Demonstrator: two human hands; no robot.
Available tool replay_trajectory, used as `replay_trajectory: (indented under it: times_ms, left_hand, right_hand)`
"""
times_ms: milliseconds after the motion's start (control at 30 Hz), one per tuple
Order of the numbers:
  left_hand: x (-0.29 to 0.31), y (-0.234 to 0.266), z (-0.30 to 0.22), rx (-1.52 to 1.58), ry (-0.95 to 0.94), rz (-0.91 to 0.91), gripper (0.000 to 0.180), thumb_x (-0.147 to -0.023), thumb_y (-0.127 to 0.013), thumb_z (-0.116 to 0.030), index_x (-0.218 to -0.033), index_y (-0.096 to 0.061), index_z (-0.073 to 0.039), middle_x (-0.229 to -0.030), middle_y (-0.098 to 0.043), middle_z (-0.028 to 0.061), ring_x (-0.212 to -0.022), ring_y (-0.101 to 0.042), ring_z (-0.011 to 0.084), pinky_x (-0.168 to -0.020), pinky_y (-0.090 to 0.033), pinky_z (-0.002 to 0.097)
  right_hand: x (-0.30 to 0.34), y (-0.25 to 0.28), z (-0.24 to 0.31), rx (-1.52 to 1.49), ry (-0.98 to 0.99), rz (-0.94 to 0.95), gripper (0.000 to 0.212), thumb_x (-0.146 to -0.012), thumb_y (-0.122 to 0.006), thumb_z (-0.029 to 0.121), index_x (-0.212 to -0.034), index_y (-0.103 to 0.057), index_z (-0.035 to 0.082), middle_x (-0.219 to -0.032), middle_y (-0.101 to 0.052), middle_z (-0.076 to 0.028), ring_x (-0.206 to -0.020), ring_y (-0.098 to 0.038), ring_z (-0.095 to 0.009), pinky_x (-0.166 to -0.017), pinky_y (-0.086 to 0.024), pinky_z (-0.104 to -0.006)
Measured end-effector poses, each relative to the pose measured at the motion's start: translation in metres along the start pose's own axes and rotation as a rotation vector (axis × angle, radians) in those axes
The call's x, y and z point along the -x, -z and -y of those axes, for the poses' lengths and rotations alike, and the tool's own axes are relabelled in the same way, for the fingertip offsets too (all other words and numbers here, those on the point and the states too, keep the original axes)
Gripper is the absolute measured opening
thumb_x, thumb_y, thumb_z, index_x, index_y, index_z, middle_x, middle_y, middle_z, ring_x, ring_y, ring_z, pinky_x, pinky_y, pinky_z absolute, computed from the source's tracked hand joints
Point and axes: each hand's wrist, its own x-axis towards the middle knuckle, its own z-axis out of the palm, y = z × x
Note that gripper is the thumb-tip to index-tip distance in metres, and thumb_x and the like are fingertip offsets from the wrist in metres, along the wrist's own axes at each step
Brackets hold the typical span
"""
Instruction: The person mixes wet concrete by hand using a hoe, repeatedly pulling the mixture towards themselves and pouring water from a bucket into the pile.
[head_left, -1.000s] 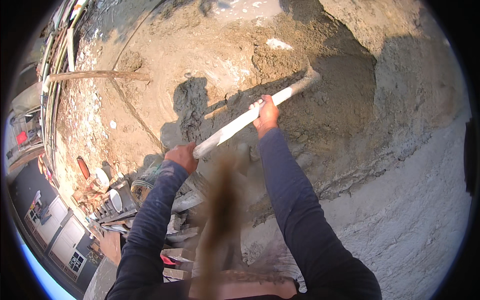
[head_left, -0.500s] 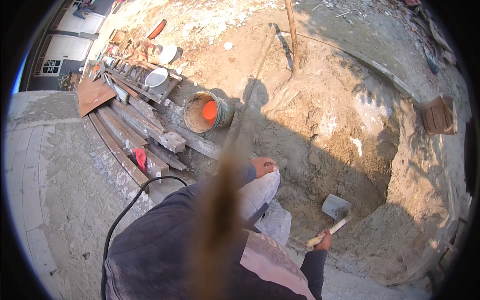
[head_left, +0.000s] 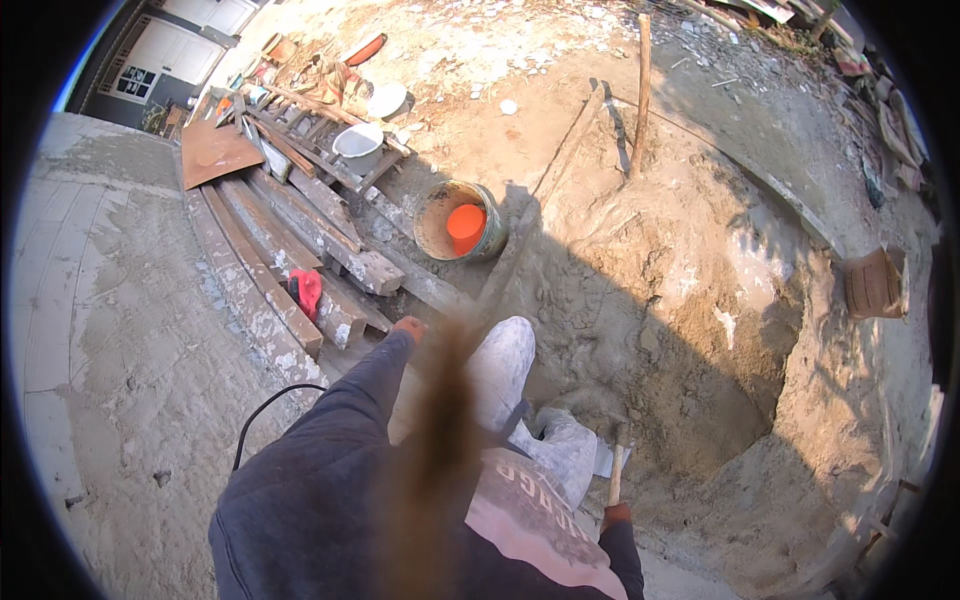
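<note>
**Hoe held low at the right, handle up across the sand**

The hoe [head_left: 612, 470] sits at our right side, its pale shaft running from the right hand [head_left: 616, 514] up and slightly left to a grey blade just above the fingers, beside our mortar-caked trousers [head_left: 520, 400]. The long axis is close to upright in the picture, blade end away from us. Our right fingers are wrapped round the lower end of the shaft; the glove hides the exact grip. The left hand [head_left: 408, 328] is raised at the end of the dark sleeve, well up and left of the shaft, and we cannot tell whether its fingers are curled or spread, nor that they hold anything. The right hand is the one on the tool.

Largest first: the sand pit [head_left: 700, 330] fills the ground up and to the right of the right fingers, half in our shadow, damp and dug out with a crumbly rim. Left of the left hand lies a paved, dust-covered yard [head_left: 110, 340]. Between them, just beyond the left fingers, a stack of planks [head_left: 290, 260] lies slantwise, crusted with cement. Above the left hand stands a bucket [head_left: 460, 222] with an orange scoop inside; farther off, a white basin [head_left: 357, 141]. A thin stake [head_left: 641, 90] stands up at the pit's far edge. A red rag [head_left: 306, 291] rests on the planks.
</note>
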Motion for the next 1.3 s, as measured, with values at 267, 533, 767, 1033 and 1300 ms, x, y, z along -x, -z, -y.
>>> replay_trajectory:
  times_ms: [267,533,767,1033,1300]
  left_hand:
    - [-0.093,-0.008,-0.108,0.162,-0.199,-0.016,0.049,-0.084,-0.072,-0.037,-0.123,-0.061,-0.009,-0.12,-0.064,0.0151,-0.116,-0.059,0.0314,-0.1,-0.045,0.041]
    - [-0.369,-0.079,-0.225,-0.255,-0.514,-0.017,0.063,-0.085,-0.069,-0.037,-0.14,-0.045,-0.016,-0.147,-0.041,0.0084,-0.131,-0.046,0.0327,-0.109,-0.037,0.045]
    - [-0.537,-0.118,-0.231,-0.49,-0.411,0.029,0.068,-0.089,-0.053,-0.062,-0.139,-0.049,-0.017,-0.148,-0.044,0.0132,-0.137,-0.039,0.0325,-0.112,-0.032,0.0463]
    - [-0.499,-0.139,-0.166,-0.125,-0.578,0.191,0.041,-0.088,-0.067,-0.046,-0.104,-0.07,-0.009,-0.101,-0.067,0.0169,-0.097,-0.063,0.0364,-0.088,-0.05,0.0418]
    - [-0.555,-0.15,-0.196,0.115,0.068,0.339,0.086,-0.078,-0.079,-0.045,-0.146,-0.039,-0.011,-0.136,-0.055,0.0175,-0.112,-0.063,0.027,-0.082,-0.057,0.0371]
  right_hand:
    - [0.037,0.042,0.187,-0.053,0.319,-0.318,0.05,-0.086,-0.066,0.024,-0.126,-0.055,-0.004,-0.117,-0.062,-0.027,-0.11,-0.061,-0.039,-0.092,-0.049,-0.0441]
    - [-0.039,-0.013,0.435,-0.113,0.475,-0.233,0.041,-0.09,-0.065,0.019,-0.125,-0.056,0.0,-0.118,-0.06,-0.021,-0.098,-0.065,-0.029,-0.087,-0.05,-0.0398]
    - [-0.063,-0.108,0.607,-0.169,0.558,0.075,0.043,-0.091,-0.065,0.02,-0.126,-0.055,-0.002,-0.117,-0.06,-0.02,-0.099,-0.065,-0.029,-0.087,-0.05,-0.0378]
    - [-0.125,-0.1,0.773,0.263,1.076,-0.309,0.061,-0.081,-0.072,0.015,-0.135,-0.046,0.002,-0.137,-0.046,-0.022,-0.129,-0.042,-0.039,-0.108,-0.035,-0.0465]
    - [-0.211,-0.152,0.843,1.121,1.368,-0.252,0.036,-0.093,-0.044,0.02,-0.118,-0.062,0.002,-0.115,-0.063,-0.015,-0.112,-0.056,-0.028,-0.103,-0.038,-0.0441]
